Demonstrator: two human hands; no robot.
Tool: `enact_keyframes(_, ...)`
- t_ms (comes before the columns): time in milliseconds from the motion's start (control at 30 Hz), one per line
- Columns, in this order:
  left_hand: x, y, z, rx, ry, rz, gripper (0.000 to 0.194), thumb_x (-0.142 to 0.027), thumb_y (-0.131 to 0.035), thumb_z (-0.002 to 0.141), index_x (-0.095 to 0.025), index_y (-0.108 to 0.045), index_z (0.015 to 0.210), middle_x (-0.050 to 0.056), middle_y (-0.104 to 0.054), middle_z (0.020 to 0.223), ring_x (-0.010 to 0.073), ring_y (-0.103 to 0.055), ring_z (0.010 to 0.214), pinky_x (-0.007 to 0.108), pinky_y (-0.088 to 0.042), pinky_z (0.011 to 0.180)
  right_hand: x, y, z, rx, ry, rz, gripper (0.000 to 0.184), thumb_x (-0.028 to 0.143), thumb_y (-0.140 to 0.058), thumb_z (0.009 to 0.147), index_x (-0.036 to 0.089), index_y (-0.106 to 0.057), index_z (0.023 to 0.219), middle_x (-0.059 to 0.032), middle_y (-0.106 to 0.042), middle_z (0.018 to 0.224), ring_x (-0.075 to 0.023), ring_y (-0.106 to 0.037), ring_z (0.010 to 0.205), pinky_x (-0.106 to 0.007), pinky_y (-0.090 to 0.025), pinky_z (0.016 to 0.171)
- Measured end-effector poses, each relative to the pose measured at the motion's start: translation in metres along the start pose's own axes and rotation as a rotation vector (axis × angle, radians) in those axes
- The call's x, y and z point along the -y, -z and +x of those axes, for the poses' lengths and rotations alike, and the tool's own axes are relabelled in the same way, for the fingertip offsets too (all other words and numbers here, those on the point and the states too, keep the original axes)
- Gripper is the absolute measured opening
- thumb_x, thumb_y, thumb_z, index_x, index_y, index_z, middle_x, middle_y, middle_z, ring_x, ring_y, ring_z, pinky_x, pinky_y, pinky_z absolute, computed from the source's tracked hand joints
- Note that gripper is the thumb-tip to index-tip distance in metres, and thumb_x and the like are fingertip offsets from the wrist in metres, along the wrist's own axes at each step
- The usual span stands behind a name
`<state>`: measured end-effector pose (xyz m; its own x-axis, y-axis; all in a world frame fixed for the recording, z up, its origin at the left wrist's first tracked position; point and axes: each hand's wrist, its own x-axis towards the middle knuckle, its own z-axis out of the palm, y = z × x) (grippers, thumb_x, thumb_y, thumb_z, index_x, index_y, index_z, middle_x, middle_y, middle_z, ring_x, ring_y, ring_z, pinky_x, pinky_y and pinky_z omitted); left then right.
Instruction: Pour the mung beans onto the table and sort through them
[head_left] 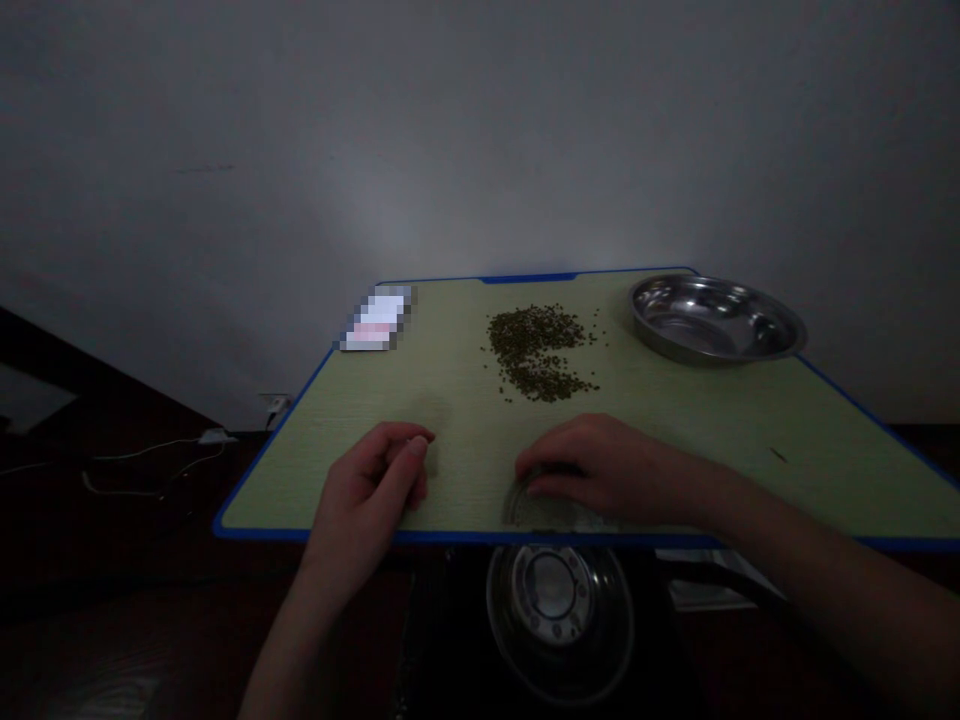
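My left hand (379, 475) rests near the front of the pale green tabletop (465, 480), fingers curled in and thumb pressed toward the index finger; what they hold, if anything, is hidden. My right hand (585, 460) is low over the front edge with its fingers bent and thumb close beneath them. Its palm side is out of sight. Beneath its fingertips a faint grey curved marking shows. Beyond both hands, small greenish-brown beans or seeds (525, 340) lie spread in a loose patch with a gap on its right side.
A shiny metal basin (720, 320) stands at the back right. A blurred-out phone-like rectangle (375, 320) lies back left. Below the front edge sits another metal bowl (559, 620). A thin dark sliver (778, 455) lies at right. Cables (180, 465) trail on the floor.
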<state>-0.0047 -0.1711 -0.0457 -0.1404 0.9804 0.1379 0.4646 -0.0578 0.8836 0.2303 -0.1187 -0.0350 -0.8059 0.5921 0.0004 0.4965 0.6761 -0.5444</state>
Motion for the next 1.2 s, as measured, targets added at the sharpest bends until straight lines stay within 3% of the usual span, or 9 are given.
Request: enact_keyframes(1200, 0.0022, -0.0006, -0.0003, 0.023, -0.034, -0.040, 0.016, -0.030, -0.051, 0.087, -0.017, -0.060, 0.090, -0.006, -0.050, 0.052, 0.0087, -0.044, 0.046, 0.019, -0.032, 0.043, -0.0045, -0.0002, -0.0090, 0.021, -0.026, 0.150, 0.018, 0.025, -0.058, 0.088, 0.020, -0.071, 0.099, -0.0019, -0.073, 0.086, -0.0141, -0.062, 0.074, -0.026, -0.043, 0.068)
